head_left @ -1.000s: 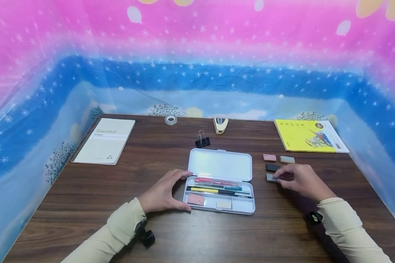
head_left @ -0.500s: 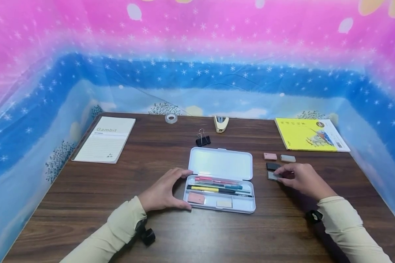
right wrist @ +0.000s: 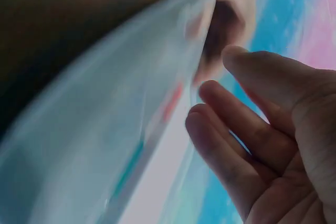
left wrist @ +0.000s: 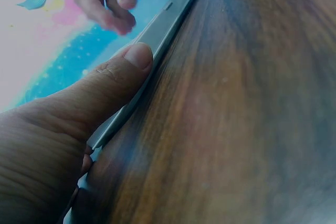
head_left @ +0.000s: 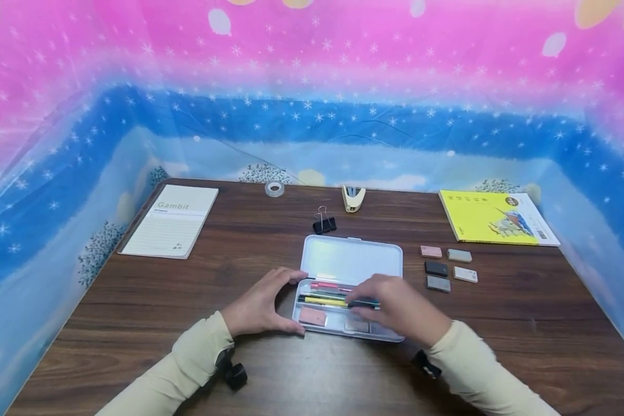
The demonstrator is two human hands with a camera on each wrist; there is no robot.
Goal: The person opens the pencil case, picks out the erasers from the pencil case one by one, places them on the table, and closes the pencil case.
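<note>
— What are the two hands doing?

— The left hand point(head_left: 260, 306) braces the left end of the open pencil case point(head_left: 349, 267), thumb point(left wrist: 123, 72) pressed flat on its near edge, fingers spread round the corner. The right hand point(head_left: 395, 306) hovers over the tray, fingers loosely straight and holding nothing; whether the tips touch the pens point(head_left: 326, 293) I cannot tell.

— Count things from the case.

— In it, several pens and two erasers, one pink point(head_left: 312, 316); the hand covers the rest. Right of the case lie five erasers point(head_left: 438, 268). Behind it: one binder clip point(head_left: 324, 223), one stapler point(head_left: 353, 198), one tape roll point(head_left: 274, 189). Far left, one notebook point(head_left: 173, 220); far right, one yellow book point(head_left: 496, 217).

— And the surroundings?

— A dark wooden table point(head_left: 187, 300), walled by a pink-and-blue starry sheet point(head_left: 312, 86). The right wrist view is badly blurred.
</note>
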